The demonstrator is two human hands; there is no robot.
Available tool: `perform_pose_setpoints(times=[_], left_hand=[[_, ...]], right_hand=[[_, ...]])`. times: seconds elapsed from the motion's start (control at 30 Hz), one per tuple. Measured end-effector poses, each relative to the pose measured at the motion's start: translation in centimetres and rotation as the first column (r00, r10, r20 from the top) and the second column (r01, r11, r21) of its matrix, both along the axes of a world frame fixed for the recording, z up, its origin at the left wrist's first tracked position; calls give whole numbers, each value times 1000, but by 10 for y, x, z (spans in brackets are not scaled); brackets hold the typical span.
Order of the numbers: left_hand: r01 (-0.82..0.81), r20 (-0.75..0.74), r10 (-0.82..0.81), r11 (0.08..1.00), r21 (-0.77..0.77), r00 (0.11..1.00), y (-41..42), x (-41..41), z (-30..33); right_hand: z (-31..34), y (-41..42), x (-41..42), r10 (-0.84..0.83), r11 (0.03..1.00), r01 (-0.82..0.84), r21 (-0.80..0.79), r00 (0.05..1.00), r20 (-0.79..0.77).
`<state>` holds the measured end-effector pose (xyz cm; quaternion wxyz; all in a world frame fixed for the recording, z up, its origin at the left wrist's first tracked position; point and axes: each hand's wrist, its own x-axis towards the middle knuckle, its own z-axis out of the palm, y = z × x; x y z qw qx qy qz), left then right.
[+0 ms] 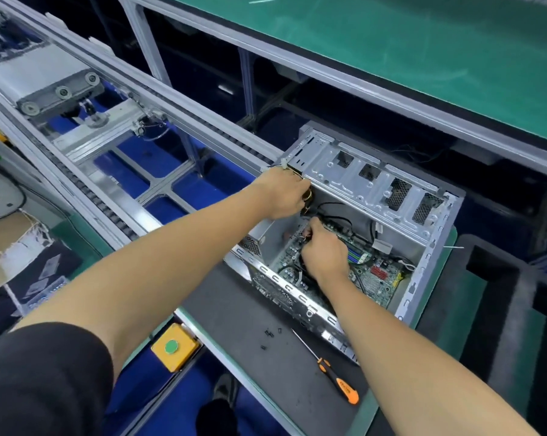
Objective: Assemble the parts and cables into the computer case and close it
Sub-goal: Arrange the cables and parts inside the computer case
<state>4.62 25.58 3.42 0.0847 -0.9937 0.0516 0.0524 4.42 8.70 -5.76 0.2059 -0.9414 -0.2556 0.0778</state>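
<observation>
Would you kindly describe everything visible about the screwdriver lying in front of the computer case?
The screwdriver has a thin bare-metal shaft and a handle of orange and black, seemingly plastic or rubber. It lies flat on the dark mat, in front of the open computer case, shaft tip pointing away from the person, handle nearest them. Neither hand touches it; a few small black screws lie apart, to its left.
</observation>
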Motion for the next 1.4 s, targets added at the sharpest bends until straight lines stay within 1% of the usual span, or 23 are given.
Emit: perform_pose_setpoints(times=[0.1,0.23,0.33,0.4,0.5,0.57,0.63,0.67,0.73,0.77,0.83,0.87,0.93,1.07,1.27,1.33,1.4], left_hand=[[32,-24,-33,999,-23,999,7,0,0],[68,-102,-73,996,-55,992,14,7,3],[28,-171,-30,1000,-12,985,12,11,3],[7,-177,-7,1000,2,984,10,10,1],[65,-153,-69,997,-36,986,12,13,-2],[87,-164,-98,994,-69,982,16,14,-2],[115,-188,-126,991,-66,974,20,13,3],[161,-200,-168,985,-54,965,24,12,6],[285,-288,-288,957,-52,913,31,10,13],[314,-355,-322,946,-80,878,36,8,18],[268,-513,-299,954,-136,805,45,5,28],[260,-580,-281,958,-122,765,48,3,32],[322,-632,-265,946,-25,728,47,0,35],[461,-598,-302,878,129,743,34,2,32],[567,-608,-356,801,193,710,25,10,37],[593,-600,-379,779,203,704,24,7,35],[598,-588,-394,777,198,707,26,4,37]], right_hand=[[-1,1,2,11,1000,-11,-12,1000,-5],[-3,3,3,17,1000,-18,-15,1000,-23],[-5,4,2,13,999,-13,-30,1000,1],[-7,4,2,21,999,-21,-38,1000,12],[-9,5,2,20,999,-19,-34,1000,19],[-10,5,3,7,999,-6,-36,1000,25],[-10,5,3,7,999,-7,-44,1000,15],[-10,5,3,6,999,-5,-41,1000,14],[-10,5,4,3,1000,-3,-26,1000,9],[-11,5,4,1,1000,-1,-21,1000,4],[-13,5,4,1,1000,-1,-23,1000,4],[-13,5,4,1,1000,-1,-26,1000,5],[-12,4,4,3,1000,-3,-23,1000,-7],[-11,3,4,-11,1000,11,-2,999,-47],[-11,3,3,30,1000,-31,2,998,46],[-9,3,2,32,999,-33,20,998,54],[-8,3,1,26,999,-27,29,999,46]])
